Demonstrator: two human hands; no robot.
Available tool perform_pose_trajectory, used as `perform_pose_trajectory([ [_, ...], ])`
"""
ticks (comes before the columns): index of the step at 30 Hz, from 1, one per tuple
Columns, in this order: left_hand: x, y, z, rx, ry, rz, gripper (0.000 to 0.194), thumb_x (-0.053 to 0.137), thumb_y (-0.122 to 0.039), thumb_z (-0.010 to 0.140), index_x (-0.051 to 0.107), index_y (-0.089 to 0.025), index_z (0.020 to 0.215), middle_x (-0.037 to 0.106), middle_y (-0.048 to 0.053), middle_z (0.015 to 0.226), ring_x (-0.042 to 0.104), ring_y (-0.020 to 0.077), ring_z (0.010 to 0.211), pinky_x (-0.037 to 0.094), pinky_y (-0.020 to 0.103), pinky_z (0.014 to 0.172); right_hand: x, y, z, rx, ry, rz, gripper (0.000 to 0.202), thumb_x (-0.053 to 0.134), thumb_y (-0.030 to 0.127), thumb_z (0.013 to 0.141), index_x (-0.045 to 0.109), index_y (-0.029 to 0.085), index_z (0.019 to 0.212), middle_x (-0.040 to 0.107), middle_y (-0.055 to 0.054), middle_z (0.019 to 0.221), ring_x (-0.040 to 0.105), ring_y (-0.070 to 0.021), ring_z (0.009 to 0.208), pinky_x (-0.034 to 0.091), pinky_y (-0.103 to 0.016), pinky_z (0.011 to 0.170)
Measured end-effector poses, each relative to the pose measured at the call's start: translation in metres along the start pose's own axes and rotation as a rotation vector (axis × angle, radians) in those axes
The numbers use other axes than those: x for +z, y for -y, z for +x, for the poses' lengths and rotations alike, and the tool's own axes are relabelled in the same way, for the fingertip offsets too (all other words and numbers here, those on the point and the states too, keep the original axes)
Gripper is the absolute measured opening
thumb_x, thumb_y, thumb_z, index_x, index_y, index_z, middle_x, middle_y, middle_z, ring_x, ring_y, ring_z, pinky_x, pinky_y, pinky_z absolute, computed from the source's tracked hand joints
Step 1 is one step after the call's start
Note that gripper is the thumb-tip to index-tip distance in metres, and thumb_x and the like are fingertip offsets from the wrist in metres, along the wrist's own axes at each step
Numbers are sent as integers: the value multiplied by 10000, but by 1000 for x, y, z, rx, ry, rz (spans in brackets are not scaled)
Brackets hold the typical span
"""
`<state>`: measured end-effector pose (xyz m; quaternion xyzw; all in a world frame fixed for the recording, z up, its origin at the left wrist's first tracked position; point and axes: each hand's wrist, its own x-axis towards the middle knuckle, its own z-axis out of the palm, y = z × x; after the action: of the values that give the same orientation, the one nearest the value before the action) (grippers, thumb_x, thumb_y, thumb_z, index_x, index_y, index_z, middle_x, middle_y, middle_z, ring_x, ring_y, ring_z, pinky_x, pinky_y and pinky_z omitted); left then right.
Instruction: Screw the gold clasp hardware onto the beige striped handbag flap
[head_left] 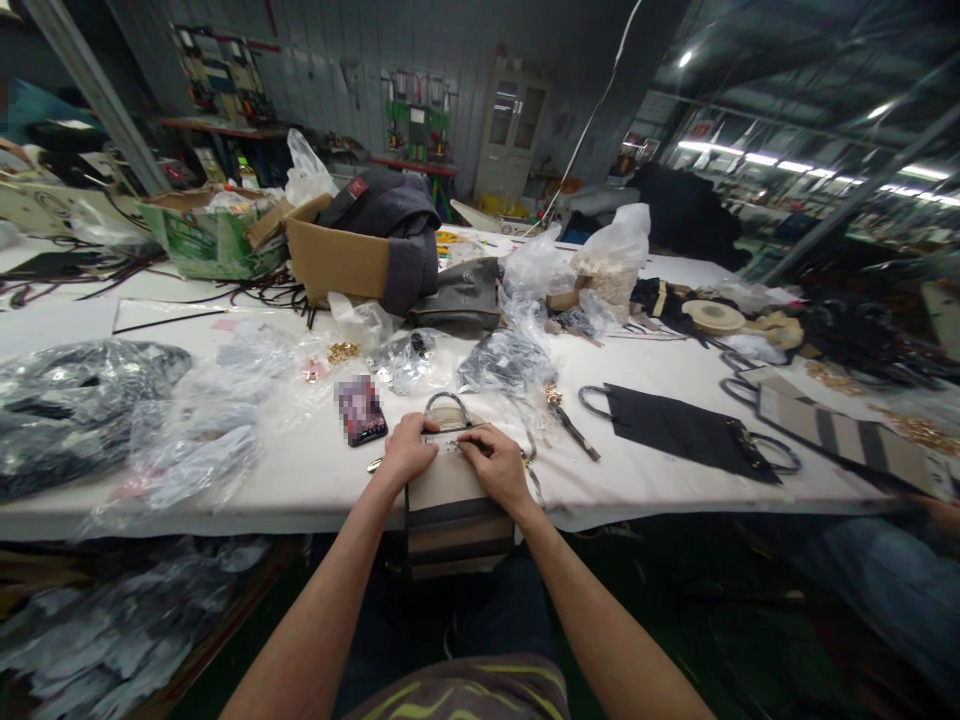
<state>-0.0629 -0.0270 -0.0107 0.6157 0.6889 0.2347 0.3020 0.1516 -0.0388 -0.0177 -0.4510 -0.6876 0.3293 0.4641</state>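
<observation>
In front of me a beige and dark striped bag panel (448, 488) lies over the table's front edge, its lower part hanging towards my lap. A rounded handle (448, 397) stands at its far end. My left hand (409, 450) grips the panel's upper left side, thumb on top. My right hand (491, 462) is closed in a pinch at the upper right, over a row of small metal fittings (450, 446). What its fingertips hold is too small to make out. A phone (362, 412) lies left of the panel, and a dark narrow tool (577, 430) lies to the right.
A black bag panel with handles (686, 430) and another striped panel (832, 430) lie on the right. Plastic bags (506, 360) and gold-coloured hardware (343, 352) lie beyond my hands. A cardboard box (337, 262) stands further back. Another person's arm (934, 515) shows at the right edge.
</observation>
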Motion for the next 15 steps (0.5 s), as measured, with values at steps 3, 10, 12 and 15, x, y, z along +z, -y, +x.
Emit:
perform_pose_trajectory([
  [3,1,1,1,2,-6,-2,369,704,-159,826,751,-257,1178,730,96,1452,652,333,1443,499,488,1256,0,0,0,-6,5,9,153,752,294,1007,902,281,1032,847,-69,1082,792,-268,1014,617,-377,899],
  [10,0,1,0,8,-5,-3,368,700,-159,839,757,-244,1193,718,114,1454,652,327,1443,498,480,1261,0,-2,-2,-17,1,15,150,754,279,1014,903,287,1038,838,-59,1075,786,-256,993,592,-366,866],
  [12,0,0,-1,9,-5,-2,369,702,-157,838,756,-244,1193,719,114,1457,654,328,1441,495,486,1265,0,-1,-2,-13,3,7,146,756,293,1019,901,286,1037,837,-60,1073,783,-256,984,592,-368,869],
  [15,-1,-1,-1,11,-6,-2,368,705,-160,839,756,-246,1193,721,111,1460,656,330,1440,496,488,1265,-1,-1,-2,-10,2,2,142,761,305,1025,900,284,1045,837,-62,1081,785,-259,995,595,-369,880],
])
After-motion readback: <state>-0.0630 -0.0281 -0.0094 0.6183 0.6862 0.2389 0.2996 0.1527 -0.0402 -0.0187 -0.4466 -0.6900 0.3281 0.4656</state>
